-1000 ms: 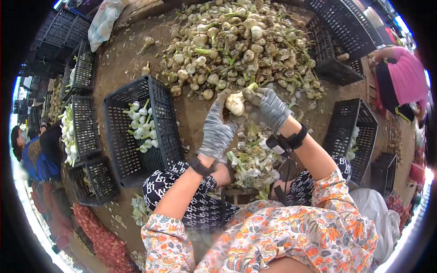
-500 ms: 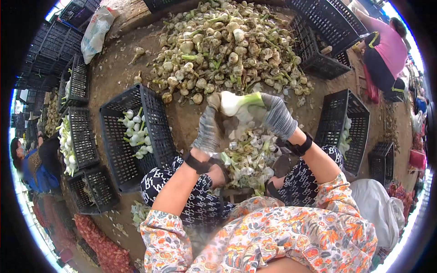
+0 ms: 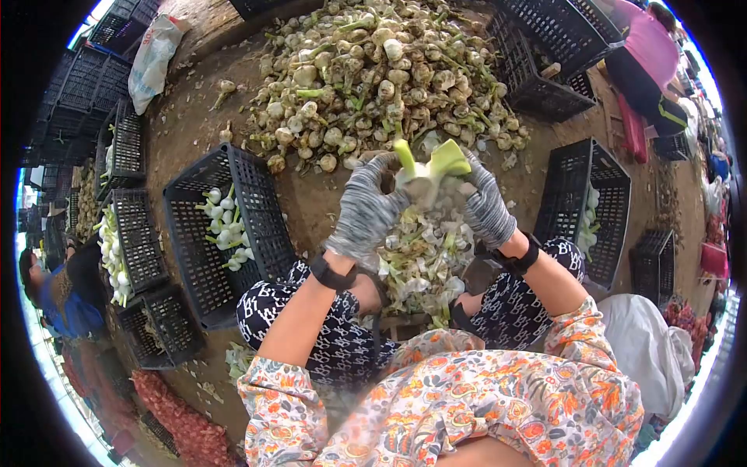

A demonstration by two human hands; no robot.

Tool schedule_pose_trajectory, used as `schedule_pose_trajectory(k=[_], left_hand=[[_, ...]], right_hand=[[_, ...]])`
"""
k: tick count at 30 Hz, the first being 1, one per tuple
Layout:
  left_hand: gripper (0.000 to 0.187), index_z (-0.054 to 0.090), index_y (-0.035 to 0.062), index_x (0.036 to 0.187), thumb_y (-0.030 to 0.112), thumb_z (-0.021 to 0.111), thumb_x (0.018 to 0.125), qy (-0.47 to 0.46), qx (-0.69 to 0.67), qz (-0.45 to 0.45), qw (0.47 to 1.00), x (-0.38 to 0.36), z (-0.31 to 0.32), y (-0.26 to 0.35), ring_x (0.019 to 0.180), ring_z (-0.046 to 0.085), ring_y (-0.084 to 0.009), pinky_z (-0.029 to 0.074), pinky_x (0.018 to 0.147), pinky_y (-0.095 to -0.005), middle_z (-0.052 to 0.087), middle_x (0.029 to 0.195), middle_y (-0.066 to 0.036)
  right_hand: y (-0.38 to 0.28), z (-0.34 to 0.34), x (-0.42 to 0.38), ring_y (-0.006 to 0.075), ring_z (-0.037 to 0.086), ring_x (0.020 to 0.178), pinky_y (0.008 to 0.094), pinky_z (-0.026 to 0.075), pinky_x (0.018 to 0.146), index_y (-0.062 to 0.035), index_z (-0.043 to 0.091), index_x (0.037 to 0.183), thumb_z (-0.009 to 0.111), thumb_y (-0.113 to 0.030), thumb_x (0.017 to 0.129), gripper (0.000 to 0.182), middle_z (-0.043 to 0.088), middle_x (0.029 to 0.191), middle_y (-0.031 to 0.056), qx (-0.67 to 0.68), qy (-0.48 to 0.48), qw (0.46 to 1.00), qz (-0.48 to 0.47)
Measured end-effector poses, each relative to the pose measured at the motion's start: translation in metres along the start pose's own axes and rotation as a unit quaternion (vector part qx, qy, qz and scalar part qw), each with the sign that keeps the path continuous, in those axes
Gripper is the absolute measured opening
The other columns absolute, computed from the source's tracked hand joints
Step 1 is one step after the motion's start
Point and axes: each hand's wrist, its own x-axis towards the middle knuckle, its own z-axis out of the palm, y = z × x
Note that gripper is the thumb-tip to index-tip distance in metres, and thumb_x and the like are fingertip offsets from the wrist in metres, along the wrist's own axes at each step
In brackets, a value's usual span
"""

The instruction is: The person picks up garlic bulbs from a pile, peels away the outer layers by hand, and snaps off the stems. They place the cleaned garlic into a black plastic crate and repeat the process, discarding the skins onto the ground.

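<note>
My left hand (image 3: pixel 367 204), in a grey striped knit glove, is closed round a garlic bulb; much of the bulb is hidden, and its short green stalk (image 3: pixel 405 158) sticks up beside the thumb. Gloved in the same grey knit, my right hand (image 3: pixel 487 204) pinches a pale green outer leaf (image 3: pixel 449 159) that is splayed away from the stalk. Both hands are held over a heap of peeled skins and leaf scraps (image 3: pixel 424 253) between my feet. Beyond them lies a large pile of untrimmed garlic (image 3: pixel 381 86) on the ground.
A black crate (image 3: pixel 261 214) holding clean white garlic bulbs (image 3: pixel 226 227) stands to my left. Another black crate (image 3: pixel 564 194) with garlic is at my right. More crates (image 3: pixel 545 86) stand behind the pile. A person in pink (image 3: pixel 650 47) is at the far right.
The bulb has gone from lying sideways between both hands to being held lower in my left hand, stalk up. My right hand now has an outer leaf pulled away from the stalk.
</note>
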Motion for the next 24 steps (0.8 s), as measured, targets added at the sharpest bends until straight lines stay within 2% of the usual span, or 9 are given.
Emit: schedule_pose_trajectory(k=[6, 8, 11, 13, 15, 17, 19, 21, 24], left_hand=[[0.028, 0.058, 0.002, 0.1, 0.006, 0.068, 0.074, -0.041, -0.202, -0.057, 0.977, 0.001, 0.004, -0.003, 0.084, 0.055, -0.0096, 0.046, 0.077, -0.0243, 0.06, 0.093, -0.004], [0.029, 0.058, 0.003, 0.103, 0.008, 0.067, 0.076, -0.076, -0.212, -0.047, 0.973, 0.0, -0.001, -0.008, 0.093, 0.055, -0.0128, 0.045, 0.082, -0.0274, 0.059, 0.1, -0.005], [0.028, 0.058, 0.003, 0.103, 0.007, 0.067, 0.077, -0.129, -0.16, 0.041, 0.978, 0.003, -0.007, 0.0, 0.096, 0.054, -0.0144, 0.044, 0.085, -0.0294, 0.058, 0.102, -0.007], [0.029, 0.058, 0.0037, 0.103, 0.01, 0.068, 0.076, -0.161, -0.283, -0.002, 0.946, 0.004, -0.006, -0.001, 0.099, 0.053, -0.0156, 0.043, 0.086, -0.0295, 0.057, 0.104, -0.007], [0.03, 0.057, 0.0038, 0.102, 0.013, 0.069, 0.076, -0.162, -0.461, -0.046, 0.871, 0.001, -0.001, -0.003, 0.098, 0.054, -0.014, 0.044, 0.085, -0.0265, 0.057, 0.104, -0.006], [0.036, 0.055, 0.0028, 0.107, 0.019, 0.068, 0.077, -0.112, -0.519, -0.169, 0.83, -0.005, 0.001, 0.005, 0.101, 0.054, -0.0163, 0.045, 0.087, -0.0278, 0.056, 0.108, -0.008], [0.037, 0.053, 0.0022, 0.109, 0.019, 0.066, 0.079, -0.07, -0.589, -0.214, 0.776, -0.007, 0.009, -0.009, 0.102, 0.055, -0.0179, 0.046, 0.088, -0.0283, 0.056, 0.109, -0.009], [0.034, 0.053, 0.0008, 0.109, 0.016, 0.063, 0.08, -0.042, -0.613, -0.243, 0.751, -0.006, 0.011, -0.007, 0.1, 0.056, -0.02, 0.05, 0.085, -0.0273, 0.057, 0.108, -0.011], [0.032, 0.054, -0.0005, 0.11, 0.014, 0.061, 0.081, 0.027, -0.625, -0.252, 0.738, -0.004, 0.014, -0.025, 0.097, 0.058, -0.0211, 0.054, 0.077, -0.0266, 0.059, 0.105, -0.012]], right_hand=[[0.0, -0.018, 0.004, 0.0104, 0.053, 0.069, 0.0268, 0.046, 0.065, 0.0017, 0.054, 0.105, 0.052, -0.02, 0.083, 0.03, 0.058, 0.08, 0.003, -0.059, -0.057, 0.995, -0.064], [-0.003, -0.015, 0.006, 0.0111, 0.053, 0.064, 0.0255, 0.045, 0.056, 0.0011, 0.054, 0.101, 0.049, -0.021, 0.084, 0.028, 0.058, 0.077, 0.0035, 0.132, -0.022, 0.985, 0.11], [-0.025, -0.017, 0.007, 0.0119, 0.052, 0.058, 0.023, 0.044, 0.046, -0.0003, 0.053, 0.098, 0.044, -0.021, 0.085, 0.026, 0.057, 0.074, 0.0046, 0.438, 0.053, 0.817, 0.371], [0.001, -0.027, 0.003, 0.0078, 0.043, 0.047, 0.02, 0.035, 0.038, -0.0025, 0.051, 0.092, 0.041, -0.02, 0.086, 0.021, 0.052, 0.066, 0.0021, 0.568, -0.03, 0.713, 0.409], [0.011, -0.026, 0.003, 0.0065, 0.04, 0.045, 0.02, 0.033, 0.036, -0.0039, 0.051, 0.087, 0.042, -0.022, 0.087, 0.02, 0.049, 0.063, 0.0001, 0.559, -0.062, 0.713, 0.419], [0.01, -0.021, -0.009, 0.0052, 0.042, 0.045, 0.0189, 0.033, 0.036, -0.0025, 0.052, 0.087, 0.047, -0.026, 0.086, 0.024, 0.05, 0.063, 0.0004, 0.246, -0.147, 0.926, 0.245], [0.003, -0.023, -0.015, 0.0046, 0.044, 0.047, 0.0183, 0.033, 0.035, -0.0009, 0.053, 0.089, 0.05, -0.027, 0.085, 0.027, 0.05, 0.063, 0.0007, 0.227, -0.187, 0.931, 0.218], [-0.013, -0.039, -0.017, 0.0046, 0.048, 0.049, 0.0182, 0.034, 0.035, 0.0009, 0.053, 0.093, 0.053, -0.026, 0.083, 0.028, 0.051, 0.063, 0.0012, 0.514, -0.178, 0.759, 0.358], [-0.022, -0.051, -0.029, 0.0064, 0.05, 0.043, 0.0188, 0.043, 0.034, 0.0073, 0.051, 0.104, 0.056, -0.023, 0.08, 0.039, 0.057, 0.067, 0.0067, 0.681, -0.025, 0.647, 0.343]])
